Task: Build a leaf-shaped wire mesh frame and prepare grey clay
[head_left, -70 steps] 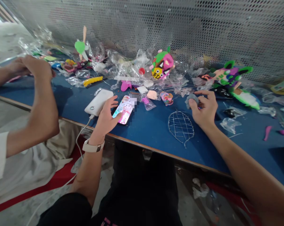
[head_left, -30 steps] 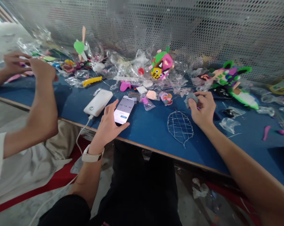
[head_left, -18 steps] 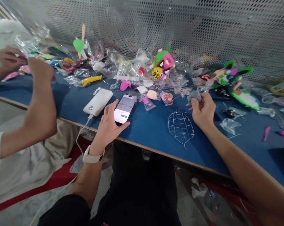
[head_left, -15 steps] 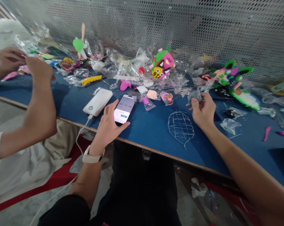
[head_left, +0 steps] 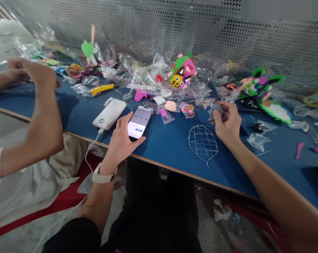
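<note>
My left hand grips the lower end of a phone, fingers along its left edge and thumb at the bottom corner. Its lit screen shows a timer-like number display. Between thumb and fingers my right hand holds a lump of grey modelling clay above the table. Just left of that hand, a leaf-shaped wire frame with crossing wires lies flat on the blue table. A white power bank with a cable plugged in sits left of the phone.
Along the back stand a painted cat-faced clay mask and a green-eared clay figure among plastic bags. A yellow cutter, a peach clay lump and a bagged purple piece lie nearer. Another person's arms reach in from the left.
The phone screen switched from a colourful lock screen to the timer display, and my left thumb moved to its bottom corner. My right fingers have turned the clay slightly. The neighbour's hands shifted.
</note>
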Demonstrator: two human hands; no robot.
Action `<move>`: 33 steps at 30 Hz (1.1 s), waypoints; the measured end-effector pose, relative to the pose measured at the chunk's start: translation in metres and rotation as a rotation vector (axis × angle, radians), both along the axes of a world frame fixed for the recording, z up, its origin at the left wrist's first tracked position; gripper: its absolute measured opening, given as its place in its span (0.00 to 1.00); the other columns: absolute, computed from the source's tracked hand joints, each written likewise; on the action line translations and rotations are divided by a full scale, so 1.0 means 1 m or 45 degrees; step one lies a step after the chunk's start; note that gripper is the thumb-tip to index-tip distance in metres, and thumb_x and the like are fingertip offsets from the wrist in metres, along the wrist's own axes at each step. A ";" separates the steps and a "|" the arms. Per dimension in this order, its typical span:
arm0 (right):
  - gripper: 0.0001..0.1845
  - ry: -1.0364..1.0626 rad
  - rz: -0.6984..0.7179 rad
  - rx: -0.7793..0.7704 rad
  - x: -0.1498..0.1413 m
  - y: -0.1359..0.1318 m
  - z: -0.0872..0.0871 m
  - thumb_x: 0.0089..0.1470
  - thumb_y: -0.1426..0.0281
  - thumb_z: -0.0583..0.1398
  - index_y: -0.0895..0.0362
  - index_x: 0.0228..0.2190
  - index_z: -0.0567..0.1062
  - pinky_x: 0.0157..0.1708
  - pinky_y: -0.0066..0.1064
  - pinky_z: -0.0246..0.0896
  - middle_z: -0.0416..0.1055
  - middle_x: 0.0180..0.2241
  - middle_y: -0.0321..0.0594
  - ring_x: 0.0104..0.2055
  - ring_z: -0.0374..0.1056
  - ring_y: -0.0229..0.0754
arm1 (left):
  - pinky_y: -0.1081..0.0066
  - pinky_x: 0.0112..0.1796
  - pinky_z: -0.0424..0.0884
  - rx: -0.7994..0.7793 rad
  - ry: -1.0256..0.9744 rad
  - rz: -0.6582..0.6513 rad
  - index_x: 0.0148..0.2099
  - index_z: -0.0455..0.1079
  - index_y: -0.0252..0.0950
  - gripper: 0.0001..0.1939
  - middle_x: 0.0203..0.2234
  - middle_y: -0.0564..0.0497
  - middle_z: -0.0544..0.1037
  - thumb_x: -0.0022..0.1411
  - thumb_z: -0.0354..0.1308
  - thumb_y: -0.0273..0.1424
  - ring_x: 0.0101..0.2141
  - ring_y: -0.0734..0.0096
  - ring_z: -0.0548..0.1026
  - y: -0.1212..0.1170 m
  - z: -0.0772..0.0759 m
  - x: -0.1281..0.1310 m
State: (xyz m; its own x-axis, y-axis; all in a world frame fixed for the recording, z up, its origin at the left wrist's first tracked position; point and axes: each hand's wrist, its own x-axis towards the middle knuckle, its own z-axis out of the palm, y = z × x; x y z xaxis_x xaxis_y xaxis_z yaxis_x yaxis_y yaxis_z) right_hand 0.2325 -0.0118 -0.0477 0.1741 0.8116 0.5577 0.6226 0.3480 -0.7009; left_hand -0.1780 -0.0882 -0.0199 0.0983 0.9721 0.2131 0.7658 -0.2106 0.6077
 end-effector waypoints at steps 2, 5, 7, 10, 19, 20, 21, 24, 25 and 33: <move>0.24 0.012 -0.001 -0.006 0.001 0.000 -0.001 0.66 0.48 0.63 0.47 0.55 0.76 0.25 0.43 0.76 0.79 0.45 0.48 0.28 0.78 0.46 | 0.34 0.66 0.69 0.010 0.006 -0.003 0.80 0.47 0.51 0.50 0.73 0.39 0.61 0.66 0.70 0.45 0.71 0.34 0.66 0.000 0.000 0.000; 0.24 0.008 0.001 -0.012 0.002 0.002 -0.004 0.65 0.46 0.63 0.47 0.53 0.77 0.25 0.44 0.77 0.80 0.45 0.48 0.28 0.77 0.46 | 0.34 0.66 0.68 0.042 0.002 -0.017 0.80 0.47 0.51 0.50 0.73 0.39 0.62 0.66 0.70 0.45 0.70 0.35 0.66 0.000 -0.001 -0.001; 0.23 0.002 -0.003 -0.009 0.002 0.002 -0.005 0.65 0.46 0.63 0.47 0.51 0.77 0.25 0.43 0.77 0.80 0.44 0.48 0.28 0.76 0.46 | 0.34 0.66 0.69 0.046 0.000 -0.019 0.80 0.47 0.52 0.49 0.73 0.39 0.62 0.66 0.70 0.45 0.70 0.35 0.66 0.001 -0.001 -0.001; 0.21 -0.013 -0.011 0.000 0.003 0.002 -0.004 0.65 0.47 0.64 0.47 0.49 0.77 0.23 0.41 0.75 0.80 0.41 0.46 0.27 0.75 0.45 | 0.34 0.65 0.69 0.029 -0.001 -0.009 0.80 0.47 0.52 0.49 0.73 0.38 0.61 0.66 0.70 0.45 0.70 0.34 0.66 0.001 -0.001 -0.001; 0.19 -0.197 -0.003 0.044 0.008 0.002 -0.001 0.69 0.49 0.59 0.49 0.45 0.77 0.31 0.40 0.76 0.75 0.38 0.44 0.38 0.78 0.49 | 0.34 0.66 0.69 0.040 0.012 -0.005 0.80 0.48 0.51 0.49 0.72 0.38 0.62 0.66 0.70 0.45 0.70 0.34 0.67 0.001 -0.002 -0.001; 0.19 -0.201 -0.010 0.042 0.008 0.002 -0.001 0.69 0.49 0.59 0.49 0.45 0.77 0.32 0.40 0.76 0.75 0.38 0.44 0.39 0.78 0.49 | 0.34 0.66 0.69 0.037 0.013 -0.005 0.80 0.48 0.51 0.49 0.73 0.38 0.62 0.66 0.70 0.46 0.70 0.34 0.67 0.000 -0.002 -0.001; 0.19 -0.204 -0.017 0.036 0.008 0.001 0.000 0.69 0.48 0.59 0.50 0.45 0.77 0.32 0.40 0.76 0.75 0.37 0.44 0.38 0.78 0.49 | 0.34 0.65 0.70 0.035 0.012 -0.005 0.80 0.48 0.51 0.49 0.73 0.38 0.62 0.66 0.70 0.46 0.69 0.34 0.67 0.000 -0.002 -0.001; 0.19 -0.200 -0.031 0.021 0.006 0.000 0.001 0.69 0.48 0.59 0.50 0.44 0.76 0.32 0.40 0.75 0.74 0.36 0.43 0.37 0.76 0.48 | 0.34 0.65 0.70 0.029 0.003 0.001 0.80 0.49 0.52 0.48 0.73 0.39 0.61 0.66 0.69 0.48 0.69 0.34 0.67 0.000 -0.001 0.000; 0.20 -0.193 -0.033 0.019 0.005 0.000 0.002 0.68 0.47 0.59 0.50 0.44 0.76 0.31 0.40 0.75 0.74 0.36 0.43 0.37 0.76 0.48 | 0.34 0.65 0.71 0.025 0.002 0.002 0.80 0.49 0.52 0.48 0.73 0.39 0.61 0.67 0.69 0.48 0.70 0.34 0.67 0.000 -0.001 0.000; 0.21 -0.257 -0.076 0.099 0.004 0.000 0.003 0.68 0.47 0.59 0.51 0.41 0.77 0.33 0.42 0.74 0.75 0.39 0.46 0.35 0.73 0.47 | 0.34 0.64 0.70 0.033 0.026 0.010 0.79 0.49 0.51 0.48 0.72 0.38 0.62 0.66 0.69 0.47 0.69 0.34 0.68 0.001 -0.001 0.000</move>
